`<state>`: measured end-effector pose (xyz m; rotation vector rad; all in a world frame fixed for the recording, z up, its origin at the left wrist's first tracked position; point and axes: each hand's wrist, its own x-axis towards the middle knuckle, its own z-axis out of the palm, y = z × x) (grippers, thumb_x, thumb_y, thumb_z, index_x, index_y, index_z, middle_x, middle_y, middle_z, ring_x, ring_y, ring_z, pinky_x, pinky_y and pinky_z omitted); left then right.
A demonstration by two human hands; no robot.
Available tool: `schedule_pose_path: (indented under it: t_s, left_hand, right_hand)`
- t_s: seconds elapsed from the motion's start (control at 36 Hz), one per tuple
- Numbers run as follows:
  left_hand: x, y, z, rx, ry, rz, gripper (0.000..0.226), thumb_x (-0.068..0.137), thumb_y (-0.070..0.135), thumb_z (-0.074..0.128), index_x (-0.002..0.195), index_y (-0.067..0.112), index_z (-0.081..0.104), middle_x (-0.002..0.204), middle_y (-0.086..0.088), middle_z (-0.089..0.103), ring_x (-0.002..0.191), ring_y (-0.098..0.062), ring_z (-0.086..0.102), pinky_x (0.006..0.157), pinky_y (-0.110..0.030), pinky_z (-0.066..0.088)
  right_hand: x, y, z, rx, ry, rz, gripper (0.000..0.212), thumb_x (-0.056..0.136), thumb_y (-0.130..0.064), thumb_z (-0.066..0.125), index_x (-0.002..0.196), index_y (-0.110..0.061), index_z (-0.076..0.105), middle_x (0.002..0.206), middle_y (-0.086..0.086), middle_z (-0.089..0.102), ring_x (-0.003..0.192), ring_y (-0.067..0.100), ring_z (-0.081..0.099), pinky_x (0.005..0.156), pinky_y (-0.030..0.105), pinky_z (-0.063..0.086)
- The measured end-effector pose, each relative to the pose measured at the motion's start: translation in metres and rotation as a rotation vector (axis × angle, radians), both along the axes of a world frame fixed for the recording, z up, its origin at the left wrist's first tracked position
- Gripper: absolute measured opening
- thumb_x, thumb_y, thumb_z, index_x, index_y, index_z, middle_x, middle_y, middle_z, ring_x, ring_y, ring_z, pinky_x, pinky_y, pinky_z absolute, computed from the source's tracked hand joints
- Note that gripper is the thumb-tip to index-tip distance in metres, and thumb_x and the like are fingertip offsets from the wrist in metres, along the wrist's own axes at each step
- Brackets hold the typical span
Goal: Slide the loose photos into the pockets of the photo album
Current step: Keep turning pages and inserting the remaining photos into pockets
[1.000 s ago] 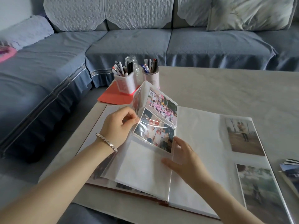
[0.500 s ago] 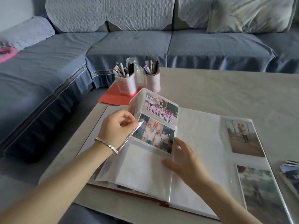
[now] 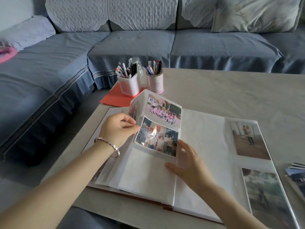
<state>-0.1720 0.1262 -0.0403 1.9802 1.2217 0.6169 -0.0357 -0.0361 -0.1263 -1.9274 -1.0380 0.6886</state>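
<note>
The photo album (image 3: pixel 203 146) lies open on the table. A page with clear pockets stands half raised at its middle. My left hand (image 3: pixel 118 129) pinches the left edge of that page, at the middle pocket. A group photo (image 3: pixel 156 139) sits in this pocket, and another group photo (image 3: pixel 162 111) fills the pocket above. The lowest pocket (image 3: pixel 145 169) holds no photo. My right hand (image 3: pixel 189 166) rests with straight fingers on the page near the album's spine. Loose photos (image 3: pixel 297 174) lie stacked at the right edge of the view.
Two pen holders (image 3: pixel 130 83) and a glass jar (image 3: pixel 137 65) stand on a red folder (image 3: pixel 115 98) at the table's far left corner. Two photos (image 3: pixel 249 139) sit in the album's right page. A blue sofa (image 3: pixel 148 43) runs behind and to the left.
The raised page has come down flatter toward the left side. My left hand has kept its pinch on the page edge. My right hand has stayed by the spine.
</note>
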Motion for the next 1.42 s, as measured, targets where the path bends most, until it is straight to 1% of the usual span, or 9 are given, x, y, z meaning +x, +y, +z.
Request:
schedule_pose_path:
  t_s: [0.19,0.5,0.67,0.89,0.97,1.06,1.17,1.28,1.42]
  left_hand:
    - [-0.003,0.005,-0.006,0.174,0.126,-0.123,0.01,0.078,0.014,0.073,0.077,0.017,0.063,0.068,0.009,0.067,0.064,0.003,0.059,0.054,-0.003,0.038]
    - [-0.005,0.012,-0.022,-0.048,0.073,-0.04,0.02,0.081,0.006,0.068,0.072,0.022,0.059,0.067,0.002,0.069,0.065,-0.008,0.063,0.072,-0.022,0.047]
    - [-0.002,0.008,-0.047,0.08,0.217,-0.118,0.016,0.086,-0.001,0.06,0.084,0.009,0.072,0.082,0.0,0.067,0.071,-0.006,0.057,0.063,-0.004,0.039]
    - [0.002,0.004,-0.073,0.162,0.332,-0.226,0.023,0.091,0.0,0.051,0.106,0.009,0.066,0.096,-0.005,0.042,0.085,-0.018,0.047,0.071,-0.008,0.036]
    - [0.007,0.006,-0.077,0.134,0.355,-0.182,0.017,0.093,0.003,0.049,0.101,0.013,0.061,0.095,-0.005,0.039,0.086,-0.018,0.045,0.067,-0.002,0.036]
    - [0.011,-0.001,-0.075,0.165,0.503,-0.176,0.027,0.096,0.006,0.043,0.119,0.01,0.056,0.106,-0.005,0.042,0.094,-0.02,0.046,0.079,-0.019,0.042]
    - [0.016,-0.018,-0.063,0.292,0.764,-0.108,0.03,0.098,0.018,0.037,0.125,0.013,0.05,0.136,-0.007,0.036,0.122,-0.025,0.036,0.098,-0.031,0.036]
    - [0.031,-0.038,-0.061,0.353,0.599,-0.128,0.038,0.095,0.023,0.047,0.128,0.005,0.052,0.141,-0.014,0.038,0.129,-0.031,0.035,0.104,-0.039,0.034]
    - [0.074,-0.084,-0.056,0.432,0.194,-0.466,0.017,0.072,0.003,0.065,0.088,0.003,0.071,0.095,-0.014,0.067,0.085,-0.032,0.067,0.078,-0.035,0.053]
  right_hand:
    - [0.001,-0.001,0.0,-0.018,-0.005,0.002,0.079,0.074,-0.026,0.078,0.141,-0.021,0.035,0.142,-0.009,0.04,0.125,0.003,0.038,0.093,0.004,0.022]
    - [0.0,0.0,0.003,-0.045,-0.018,0.02,0.079,0.075,-0.03,0.077,0.141,-0.022,0.034,0.141,-0.014,0.037,0.123,-0.003,0.035,0.095,0.003,0.02]
    - [-0.003,-0.004,0.001,-0.072,-0.157,0.121,0.063,0.087,-0.039,0.061,0.142,-0.027,0.035,0.152,-0.018,0.016,0.136,0.001,0.024,0.105,0.01,0.016]
    - [0.0,-0.001,0.004,-0.178,-0.412,0.249,0.064,0.091,-0.06,0.032,0.146,-0.043,0.004,0.154,-0.015,-0.016,0.144,0.008,-0.01,0.117,0.03,0.002]
    - [0.001,0.004,0.007,-0.223,-0.43,0.256,0.067,0.093,-0.059,0.03,0.149,-0.035,0.002,0.155,-0.013,-0.014,0.144,0.006,-0.007,0.114,0.025,-0.003]
    - [0.004,0.003,0.013,-0.242,-0.402,0.259,0.074,0.094,-0.054,0.037,0.15,-0.026,-0.003,0.156,-0.015,-0.009,0.143,0.004,0.0,0.112,0.02,0.0]
    - [0.019,-0.011,0.021,-0.238,-0.284,0.293,0.062,0.094,-0.044,0.048,0.148,-0.029,0.021,0.154,-0.017,0.017,0.139,0.004,0.021,0.111,0.018,0.014]
    - [0.052,-0.051,0.02,-0.282,-0.272,0.208,0.046,0.092,-0.038,0.053,0.137,-0.028,0.045,0.144,-0.015,0.04,0.131,0.001,0.036,0.108,0.015,0.024]
    - [0.1,-0.119,0.023,-0.358,-0.298,-0.023,0.039,0.091,-0.027,0.058,0.129,-0.025,0.054,0.139,-0.013,0.045,0.117,0.006,0.05,0.098,0.017,0.037]
